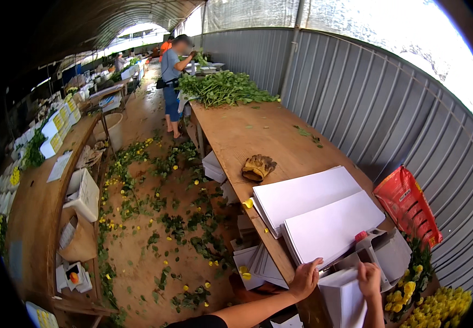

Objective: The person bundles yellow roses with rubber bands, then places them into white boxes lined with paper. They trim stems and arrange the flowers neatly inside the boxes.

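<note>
My left hand (305, 279) is at the near edge of a stack of white sheets (332, 227), its thumb and fingers drawn together by the corner. What is in that pinch is too small to tell. Between my hands stands a bundle of white sheets (341, 298). My right hand (369, 280) is closed at the bundle's upper right edge, fingers curled. Behind my right hand lies a grey-white plastic jug (387, 251) with a red cap. A second white stack (307, 194) lies partly under the first.
A dirty work glove (258, 167) and piled green stems (223, 88) lie on the wooden table (242, 126). Yellow flowers (439, 309) and a red bag (410, 206) are at right. Leaves and petals litter the aisle floor (138, 262). A person (171, 71) stands by the table's far end.
</note>
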Available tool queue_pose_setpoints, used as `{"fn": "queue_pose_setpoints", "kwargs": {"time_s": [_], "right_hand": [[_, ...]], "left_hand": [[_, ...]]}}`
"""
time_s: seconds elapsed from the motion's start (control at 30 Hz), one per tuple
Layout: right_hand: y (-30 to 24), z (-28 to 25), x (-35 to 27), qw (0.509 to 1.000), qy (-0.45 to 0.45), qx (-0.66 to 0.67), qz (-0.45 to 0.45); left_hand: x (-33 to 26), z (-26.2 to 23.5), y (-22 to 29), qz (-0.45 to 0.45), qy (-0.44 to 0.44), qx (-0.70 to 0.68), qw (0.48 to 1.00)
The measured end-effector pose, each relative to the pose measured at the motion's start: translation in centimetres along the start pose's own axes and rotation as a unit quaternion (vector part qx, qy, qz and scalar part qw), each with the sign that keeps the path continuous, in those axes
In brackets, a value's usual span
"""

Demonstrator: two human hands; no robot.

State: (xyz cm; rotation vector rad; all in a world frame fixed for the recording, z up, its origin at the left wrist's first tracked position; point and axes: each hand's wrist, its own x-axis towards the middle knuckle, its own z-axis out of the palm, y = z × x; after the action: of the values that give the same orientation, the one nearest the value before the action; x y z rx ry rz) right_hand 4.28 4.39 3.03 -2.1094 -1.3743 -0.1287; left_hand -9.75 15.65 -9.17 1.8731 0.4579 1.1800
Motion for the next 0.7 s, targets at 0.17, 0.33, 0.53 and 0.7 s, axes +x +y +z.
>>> {"fn": "queue_pose_setpoints", "kwargs": {"time_s": [0.17,0.33,0.53,0.7], "right_hand": [[2.5,-11.1,-6.0,0.971,0.221,0.089,0.020],[-4.1,-19.8,-13.5,0.856,0.499,0.111,0.080],[-10.1,-21.1,-20.4,0.818,0.571,0.063,0.008],[-9.8,-17.5,-24.2,0.847,0.519,0.094,-0.073]], "left_hand": [[-0.4,1.6,0.0,-0.075,-0.067,-0.057,0.993],[0.0,2.5,-0.5,-0.036,-0.015,-0.039,0.998],[0.3,1.6,0.2,-0.037,0.038,0.296,0.954],[-6.5,-0.9,5.3,0.034,0.169,0.150,0.974]]}}
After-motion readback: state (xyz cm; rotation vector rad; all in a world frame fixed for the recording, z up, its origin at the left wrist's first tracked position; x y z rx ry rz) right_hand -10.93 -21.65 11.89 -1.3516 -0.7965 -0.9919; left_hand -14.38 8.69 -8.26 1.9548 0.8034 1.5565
